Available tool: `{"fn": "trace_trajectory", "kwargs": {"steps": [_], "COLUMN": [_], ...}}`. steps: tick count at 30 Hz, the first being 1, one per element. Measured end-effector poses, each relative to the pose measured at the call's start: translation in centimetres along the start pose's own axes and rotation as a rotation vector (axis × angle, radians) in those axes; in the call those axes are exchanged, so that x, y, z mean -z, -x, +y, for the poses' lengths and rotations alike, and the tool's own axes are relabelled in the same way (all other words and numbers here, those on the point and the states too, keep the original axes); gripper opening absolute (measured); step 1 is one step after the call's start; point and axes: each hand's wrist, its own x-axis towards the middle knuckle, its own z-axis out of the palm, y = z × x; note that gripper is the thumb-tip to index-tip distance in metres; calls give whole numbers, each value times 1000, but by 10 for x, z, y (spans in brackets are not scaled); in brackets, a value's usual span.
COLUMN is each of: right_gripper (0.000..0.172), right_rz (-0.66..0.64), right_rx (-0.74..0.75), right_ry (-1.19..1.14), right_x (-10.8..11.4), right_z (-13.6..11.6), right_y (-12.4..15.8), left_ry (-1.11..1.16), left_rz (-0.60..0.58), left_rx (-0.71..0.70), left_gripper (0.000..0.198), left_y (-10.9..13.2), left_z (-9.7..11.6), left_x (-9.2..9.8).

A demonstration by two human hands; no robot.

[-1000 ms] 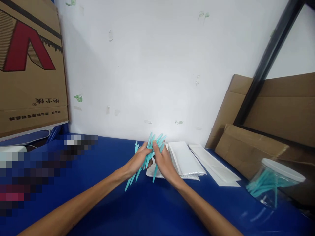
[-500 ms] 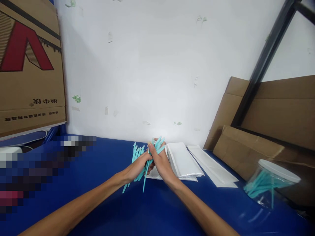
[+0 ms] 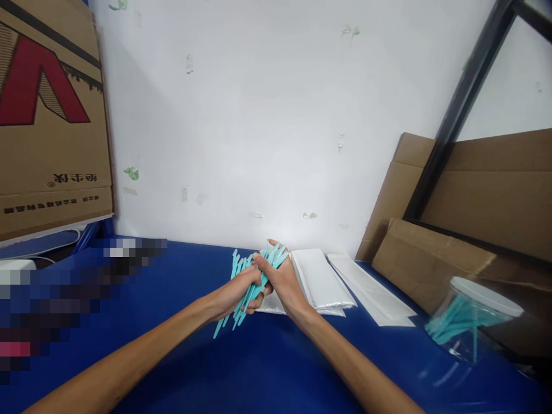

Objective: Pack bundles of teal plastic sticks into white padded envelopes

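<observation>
Two bare hands meet at the middle of a deep blue counter (image 3: 259,374), both closed around a loose bundle of slim turquoise plastic sticks (image 3: 272,263). The left hand (image 3: 241,287) grips the bundle from the left, its fingers partly hidden under the sticks; the right hand (image 3: 282,282) wraps it from the right, thumb laid across the top. The bundle slants from upper right to lower left, its ends uneven. More turquoise stick ends (image 3: 235,261) poke out beyond and below the left hand; whether they are held or lie on the counter cannot be told. Just right of the hands is a stack of folded white plastic packets (image 3: 325,282), and beside it lie flat white sleeves (image 3: 371,290). Farther right, a clear plastic jar (image 3: 459,349) with a round white top (image 3: 487,296) appears tilted, with similar sticks (image 3: 452,323) inside. Brown cardboard (image 3: 435,259) and a slanting black bar (image 3: 452,121) stand behind it. At left is a large cardboard box (image 3: 56,149) with a bold red shape and upside-down lettering. A white wall (image 3: 241,126) with peeled tape marks closes the back.
</observation>
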Motion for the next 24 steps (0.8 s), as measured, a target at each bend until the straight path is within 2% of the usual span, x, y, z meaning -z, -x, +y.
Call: {"fn": "trace_trajectory", "kwargs": {"steps": [3, 6, 9, 12, 14, 19, 24], "right_gripper": [62, 66, 68, 51, 38, 42, 43], "right_rz": [-14, -70, -21, 51, 18, -66, -158], "right_rx": [22, 15, 35, 165, 242, 268, 302], "right_ry": [13, 19, -10, -34, -4, 47, 143], "right_x": [-1, 1, 8, 15, 16, 7, 4], "right_z": [1, 1, -4, -18, -28, -43, -48], "right_y": [0, -3, -8, -10, -8, 6, 18], "left_ry": [-14, -94, -165, -273, -351, -422, -515], "left_rz": [38, 104, 131, 86, 67, 103, 108], "left_rx": [33, 29, -8, -103, -176, -202, -242], "left_gripper": [23, 32, 38, 44, 46, 51, 53], "left_y": [0, -1, 0, 1, 2, 7, 6], "left_z": [-2, -4, -6, -8, -12, -17, -17], "left_x": [-2, -7, -11, -15, -20, -31, -32]}}
